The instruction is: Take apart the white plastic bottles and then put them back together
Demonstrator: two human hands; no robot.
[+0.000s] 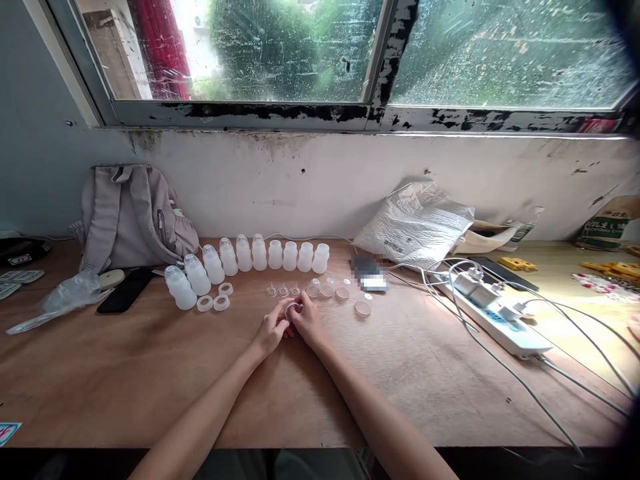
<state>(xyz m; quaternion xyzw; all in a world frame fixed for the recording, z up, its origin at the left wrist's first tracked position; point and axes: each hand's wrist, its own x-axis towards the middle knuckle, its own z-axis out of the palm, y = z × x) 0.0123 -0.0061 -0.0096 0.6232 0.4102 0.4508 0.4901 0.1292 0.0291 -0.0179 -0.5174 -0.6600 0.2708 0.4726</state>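
Observation:
My left hand (273, 327) and my right hand (306, 320) meet over the middle of the table, both closed on a pale bottle ring (292, 308). The fingers hide much of it, and I cannot tell whether a teat sits inside. Just beyond lie three clear teats (283, 290). Several clear domed caps (343, 291) stand to the right of them. Left of my hands are three white bottle rings (221, 303). Behind these runs a curved row of frosted baby bottles: several on the left wear clear caps (197, 275), while several on the right are open-topped bottles (290, 257).
A grey backpack (135, 213), a black phone (125, 291) and a clear plastic bag (73, 293) lie left. At right are a silver bag (415, 223), a white power strip (500, 323) with trailing cables, and another phone (503, 273). A wall and window rise behind.

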